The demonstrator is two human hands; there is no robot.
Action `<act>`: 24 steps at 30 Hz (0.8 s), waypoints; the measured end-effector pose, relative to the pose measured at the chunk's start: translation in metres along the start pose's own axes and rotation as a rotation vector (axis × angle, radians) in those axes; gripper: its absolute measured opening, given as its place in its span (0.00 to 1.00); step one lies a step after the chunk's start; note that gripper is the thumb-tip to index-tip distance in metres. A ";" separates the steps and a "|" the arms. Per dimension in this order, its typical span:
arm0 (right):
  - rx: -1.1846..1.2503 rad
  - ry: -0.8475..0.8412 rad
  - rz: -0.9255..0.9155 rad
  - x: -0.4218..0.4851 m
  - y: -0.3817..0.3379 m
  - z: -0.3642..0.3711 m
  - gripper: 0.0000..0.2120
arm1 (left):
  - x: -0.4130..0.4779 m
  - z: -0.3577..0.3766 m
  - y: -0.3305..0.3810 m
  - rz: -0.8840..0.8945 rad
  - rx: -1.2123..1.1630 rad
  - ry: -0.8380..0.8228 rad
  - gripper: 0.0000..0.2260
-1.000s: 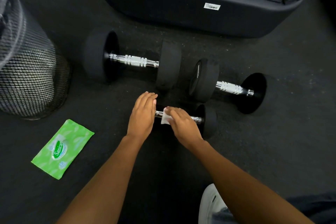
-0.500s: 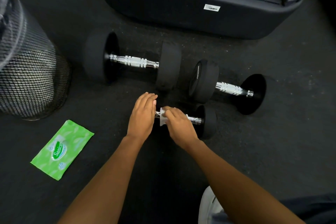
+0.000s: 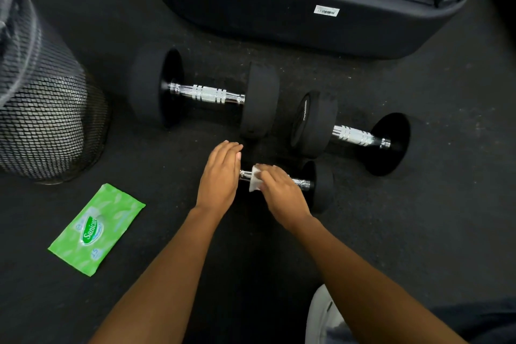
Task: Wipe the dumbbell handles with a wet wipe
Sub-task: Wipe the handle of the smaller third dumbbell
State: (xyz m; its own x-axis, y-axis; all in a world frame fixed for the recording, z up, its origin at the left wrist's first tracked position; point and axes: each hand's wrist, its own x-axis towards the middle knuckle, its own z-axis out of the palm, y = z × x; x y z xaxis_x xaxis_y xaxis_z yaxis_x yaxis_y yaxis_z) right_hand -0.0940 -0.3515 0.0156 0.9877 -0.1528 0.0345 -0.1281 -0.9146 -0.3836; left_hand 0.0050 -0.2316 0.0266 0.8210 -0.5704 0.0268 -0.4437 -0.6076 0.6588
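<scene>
Dumbbell (image 3: 321, 186) nearest us: we see the left hand (image 3: 220, 179) flat, fingers straight, over one end; the right hand (image 3: 282, 194) pinches a white wipe (image 3: 254, 183) onto its handle (image 3: 302, 183).

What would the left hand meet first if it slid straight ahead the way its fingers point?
Probably the left hand would meet the black end weight of the big dumbbell lying just ahead of it, though depth is unclear.

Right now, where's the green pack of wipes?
In the head view, the green wipes pack lies on the dark floor at lower left, just below the mesh bin and left of the left hand.
</scene>
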 end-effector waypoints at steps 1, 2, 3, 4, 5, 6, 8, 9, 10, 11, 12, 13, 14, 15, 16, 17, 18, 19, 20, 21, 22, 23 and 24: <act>0.022 0.002 0.038 0.004 -0.005 0.002 0.12 | 0.000 0.001 -0.001 -0.002 0.001 0.002 0.22; 0.027 0.008 0.071 0.010 -0.011 0.003 0.09 | 0.001 0.001 -0.001 0.002 0.000 0.007 0.23; 0.038 0.000 0.107 0.016 -0.017 0.003 0.07 | 0.001 0.002 -0.002 0.005 -0.002 0.011 0.24; 0.056 -0.018 0.135 0.023 -0.023 0.003 0.05 | 0.000 0.002 -0.003 0.008 -0.003 0.012 0.25; 0.071 -0.035 0.141 0.028 -0.027 0.003 0.03 | 0.001 0.003 -0.003 0.009 -0.004 0.010 0.25; 0.079 -0.042 0.121 0.030 -0.030 0.003 0.02 | 0.001 0.003 -0.004 0.010 -0.003 0.008 0.25; 0.084 -0.045 0.059 0.028 -0.029 0.004 0.05 | 0.001 0.003 -0.005 0.008 -0.001 0.000 0.20; 0.078 -0.047 0.025 0.025 -0.024 0.005 0.07 | 0.000 0.003 -0.006 0.004 -0.001 -0.003 0.17; 0.063 -0.052 -0.004 0.021 -0.019 0.006 0.10 | 0.000 0.003 -0.006 -0.001 -0.003 -0.006 0.16; 0.049 -0.061 -0.020 0.016 -0.014 0.006 0.12 | 0.000 0.003 -0.005 -0.006 -0.006 -0.011 0.17; 0.047 -0.060 -0.020 0.013 -0.009 0.004 0.14 | 0.000 0.002 -0.003 -0.008 -0.008 -0.011 0.18; 0.057 -0.047 -0.009 0.010 -0.005 0.003 0.13 | 0.000 0.002 -0.002 -0.006 -0.004 -0.006 0.19; 0.068 -0.023 0.008 0.009 -0.003 0.002 0.12 | 0.000 0.001 -0.002 -0.001 0.002 0.001 0.21; 0.075 -0.003 0.039 0.008 -0.002 0.002 0.12 | 0.000 0.000 -0.001 0.004 0.009 0.005 0.22; 0.073 0.011 0.085 0.007 -0.004 0.003 0.12 | 0.001 0.000 -0.001 0.011 0.020 0.007 0.23; 0.065 0.023 0.137 0.007 -0.006 0.004 0.12 | 0.001 0.000 -0.002 0.019 0.031 0.007 0.23; 0.055 0.037 0.181 0.007 -0.009 0.006 0.12 | 0.001 0.000 -0.002 0.026 0.039 0.008 0.24; 0.049 0.050 0.210 0.008 -0.014 0.008 0.12 | 0.001 0.001 -0.002 0.028 0.042 0.006 0.24; 0.043 0.053 0.219 0.009 -0.018 0.009 0.12 | 0.001 0.001 -0.002 0.025 0.042 0.001 0.24; 0.034 0.045 0.200 0.010 -0.022 0.010 0.13 | 0.001 0.000 -0.002 0.021 0.043 -0.004 0.23; 0.017 0.031 0.154 0.011 -0.025 0.011 0.15 | 0.001 0.000 -0.002 0.019 0.042 -0.009 0.22; -0.004 0.018 0.093 0.011 -0.025 0.012 0.17 | 0.000 -0.001 -0.001 0.022 0.039 -0.012 0.21; -0.020 0.009 0.038 0.010 -0.024 0.012 0.19 | 0.000 -0.001 -0.001 0.029 0.036 -0.014 0.21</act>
State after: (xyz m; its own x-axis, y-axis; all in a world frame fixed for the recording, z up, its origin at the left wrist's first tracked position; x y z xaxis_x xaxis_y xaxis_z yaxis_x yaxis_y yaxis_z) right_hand -0.0801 -0.3267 0.0136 0.9812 -0.1911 0.0286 -0.1676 -0.9154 -0.3661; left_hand 0.0060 -0.2306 0.0273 0.8023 -0.5959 0.0347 -0.4802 -0.6098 0.6305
